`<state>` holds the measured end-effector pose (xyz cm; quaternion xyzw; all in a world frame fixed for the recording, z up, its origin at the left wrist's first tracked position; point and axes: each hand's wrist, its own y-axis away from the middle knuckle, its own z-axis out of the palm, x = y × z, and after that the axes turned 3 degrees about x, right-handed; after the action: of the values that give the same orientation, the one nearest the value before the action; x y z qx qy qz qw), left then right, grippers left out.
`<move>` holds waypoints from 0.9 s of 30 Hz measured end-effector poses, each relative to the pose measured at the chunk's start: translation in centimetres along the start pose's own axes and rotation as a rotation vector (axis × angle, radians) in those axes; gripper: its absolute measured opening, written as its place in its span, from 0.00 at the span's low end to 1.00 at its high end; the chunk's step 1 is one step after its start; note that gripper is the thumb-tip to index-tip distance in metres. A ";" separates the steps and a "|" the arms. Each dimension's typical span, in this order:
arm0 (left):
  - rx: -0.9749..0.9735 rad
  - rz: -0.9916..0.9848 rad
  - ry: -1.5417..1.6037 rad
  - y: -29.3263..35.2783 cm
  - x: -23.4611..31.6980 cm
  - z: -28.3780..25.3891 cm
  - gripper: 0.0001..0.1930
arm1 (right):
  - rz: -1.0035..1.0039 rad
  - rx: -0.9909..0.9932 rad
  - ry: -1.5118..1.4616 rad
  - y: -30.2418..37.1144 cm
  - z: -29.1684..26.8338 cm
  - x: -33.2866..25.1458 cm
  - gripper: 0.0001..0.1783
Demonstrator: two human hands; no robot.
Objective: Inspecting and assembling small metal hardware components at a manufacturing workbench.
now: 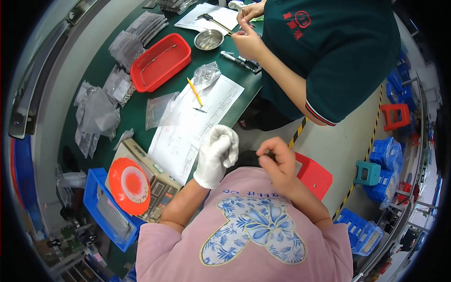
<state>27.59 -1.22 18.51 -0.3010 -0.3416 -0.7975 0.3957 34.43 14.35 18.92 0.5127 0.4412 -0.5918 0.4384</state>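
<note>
In a white glove, my left hand point(216, 156) is held up in front of my chest, its fingers curled closed. Bare and with bent fingers, my right hand point(280, 165) is to its right, thumb close to the index finger. A gap separates the two hands. Anything inside either hand is too small or hidden to make out. Beyond my left hand, a printed drawing sheet point(176, 145) lies on the green table point(101, 61). On the sheet are a yellow pen-like tool point(194, 91), a small metal piece point(199, 110) and a clear bag of small parts point(206, 75).
A co-worker's hands point(249, 40) work near a caliper point(213, 22) and a metal bowl point(208, 40). A red tray point(160, 62) and bagged parts point(98, 113) line the table's back. Left of me stand a beige instrument point(162, 190), an orange-red dish point(123, 181) and a blue bin point(96, 176).
</note>
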 end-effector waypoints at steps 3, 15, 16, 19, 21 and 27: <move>-0.045 -0.061 0.199 -0.8 -1.5 -0.1 0.03 | 0.062 -0.131 0.166 0.0 0.8 1.3 0.06; 0.437 0.328 -0.281 -1.9 -4.8 0.3 0.15 | -0.020 -0.022 0.201 -0.7 2.8 2.4 0.08; 0.462 0.300 -0.306 -1.9 -4.7 0.2 0.16 | -0.020 -0.024 0.201 -0.9 2.7 2.3 0.08; 0.439 0.254 -0.331 -2.0 -4.2 -0.1 0.18 | -0.220 -0.138 0.496 -1.3 2.5 1.9 0.07; 0.393 0.228 -0.275 -2.1 -3.9 -0.2 0.19 | -0.428 -0.275 0.576 -1.2 2.9 1.6 0.05; 0.430 0.329 -0.312 -2.7 -4.1 -0.7 0.20 | -0.339 -0.310 0.607 -1.5 2.6 1.6 0.05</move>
<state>27.26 1.22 14.22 -0.3803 -0.5058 -0.5763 0.5170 32.27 12.02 17.69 0.5119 0.7141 -0.4033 0.2558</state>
